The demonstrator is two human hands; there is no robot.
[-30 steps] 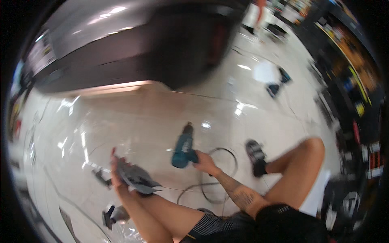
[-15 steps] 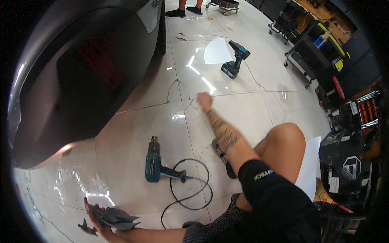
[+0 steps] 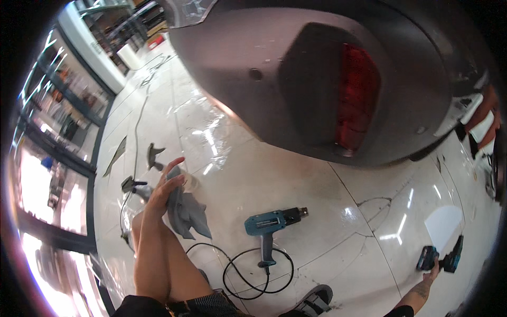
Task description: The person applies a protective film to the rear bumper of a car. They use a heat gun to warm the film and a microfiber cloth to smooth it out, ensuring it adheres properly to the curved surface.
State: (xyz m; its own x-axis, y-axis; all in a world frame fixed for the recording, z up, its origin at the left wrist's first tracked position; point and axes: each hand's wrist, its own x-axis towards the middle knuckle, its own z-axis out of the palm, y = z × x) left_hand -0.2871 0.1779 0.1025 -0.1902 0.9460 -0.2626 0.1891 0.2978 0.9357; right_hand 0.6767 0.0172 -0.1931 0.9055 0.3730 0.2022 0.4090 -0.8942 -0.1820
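On the glossy white floor (image 3: 317,174), low beside a dark car's rear end (image 3: 296,68), the person sits or crouches with bare legs showing at the bottom edge. Left hand (image 3: 165,182) is raised, fingers loosely curled around a grey cloth (image 3: 186,211); the cloth hangs down from the palm, crumpled, over the left knee area. Right hand (image 3: 434,269) is stretched far out to the lower right, touching a teal-and-black cordless drill (image 3: 441,260) that lies on the floor; whether the fingers actually close on it, cannot tell, too small and at the rim. Drill sits just beside a white sheet (image 3: 443,227) lying flat on the floor.

Between the two hands, a teal heat gun (image 3: 274,222) lies on its side, black nozzle pointing right, well apart from both hands. Its black cord (image 3: 253,269) loops on the floor below it, near a grey shoe (image 3: 316,301).

Car's red tail light (image 3: 356,95) faces the camera, above the heat gun. Scraps of dark film (image 3: 153,156) lie on the floor left of the cloth hand, near a small dark tool (image 3: 132,185). Shelving (image 3: 58,105) runs along the left rim, blurred. Another person's hand (image 3: 483,119) shows at the right edge by the car.
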